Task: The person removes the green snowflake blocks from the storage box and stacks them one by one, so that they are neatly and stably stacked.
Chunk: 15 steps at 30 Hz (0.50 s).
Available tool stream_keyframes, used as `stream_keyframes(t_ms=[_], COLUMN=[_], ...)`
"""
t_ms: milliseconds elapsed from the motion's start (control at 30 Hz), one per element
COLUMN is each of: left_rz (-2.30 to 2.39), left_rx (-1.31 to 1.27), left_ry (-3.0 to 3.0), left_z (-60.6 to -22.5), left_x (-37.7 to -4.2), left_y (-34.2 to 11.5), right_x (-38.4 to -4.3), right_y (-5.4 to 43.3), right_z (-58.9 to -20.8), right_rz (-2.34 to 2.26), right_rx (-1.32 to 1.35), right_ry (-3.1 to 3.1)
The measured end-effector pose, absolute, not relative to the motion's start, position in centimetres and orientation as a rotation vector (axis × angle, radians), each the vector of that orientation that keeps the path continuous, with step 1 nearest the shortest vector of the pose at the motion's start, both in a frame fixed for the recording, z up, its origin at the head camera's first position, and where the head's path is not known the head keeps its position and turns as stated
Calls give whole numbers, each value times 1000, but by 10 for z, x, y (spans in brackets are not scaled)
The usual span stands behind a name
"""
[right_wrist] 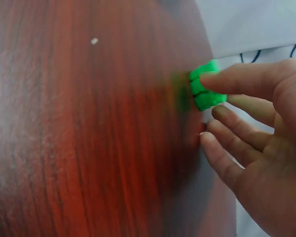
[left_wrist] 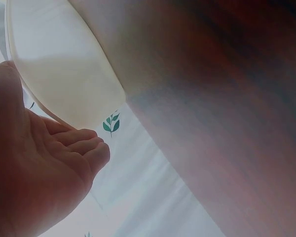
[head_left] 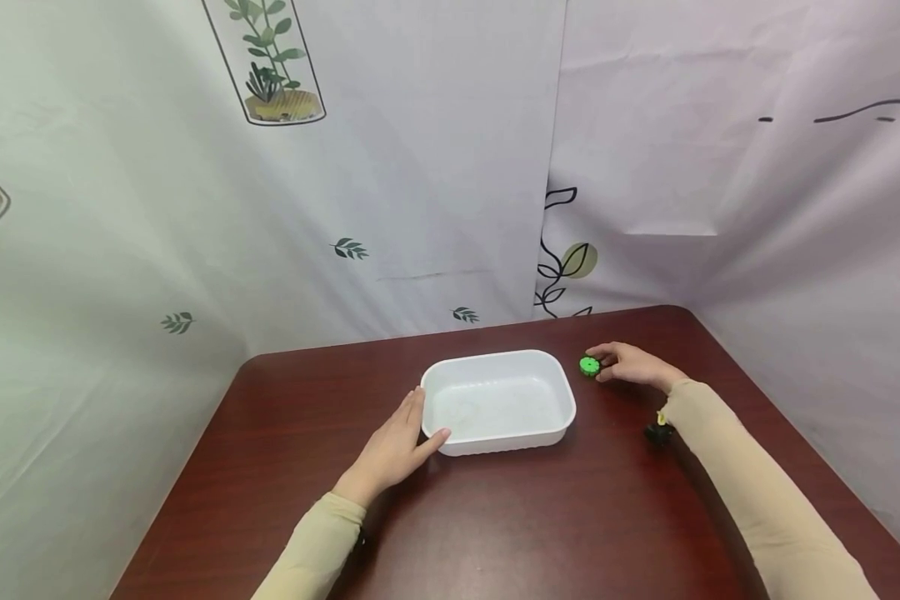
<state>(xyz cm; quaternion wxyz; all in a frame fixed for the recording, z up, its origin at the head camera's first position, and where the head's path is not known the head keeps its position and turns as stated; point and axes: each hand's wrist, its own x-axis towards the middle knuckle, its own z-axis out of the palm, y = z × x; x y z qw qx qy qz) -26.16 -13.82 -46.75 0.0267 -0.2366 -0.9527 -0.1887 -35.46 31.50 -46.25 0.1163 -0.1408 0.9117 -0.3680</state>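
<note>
A white rectangular plastic tub with rounded corners stands on the dark red-brown table, its inside bare. Against its left end rests my left hand, fingers laid along the outer wall and thumb at the near left corner. The left wrist view shows the fingertips of that hand against the tub's side. To the right of the tub, my right hand pinches a small bright green round piece with a notched edge. In the right wrist view the thumb overlaps the green piece, and the other fingers are spread apart.
The wood-grained table reaches back to a pale printed fabric wall. Fabric also hangs at the left and right sides. A small dark object with a yellow bit shows beside the right sleeve. A white speck lies on the tabletop.
</note>
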Motion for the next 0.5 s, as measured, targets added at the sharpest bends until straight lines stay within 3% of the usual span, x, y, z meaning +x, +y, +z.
stream_keyframes(t_ms=[500], left_rz=[-578], left_rx=[-734], left_ry=[-2941], left_z=[-468], left_x=[-260], left_y=[-140], right_x=[-359], right_y=[312], right_z=[-471], right_rz=[-1041], right_rx=[-336], right_ry=[2762])
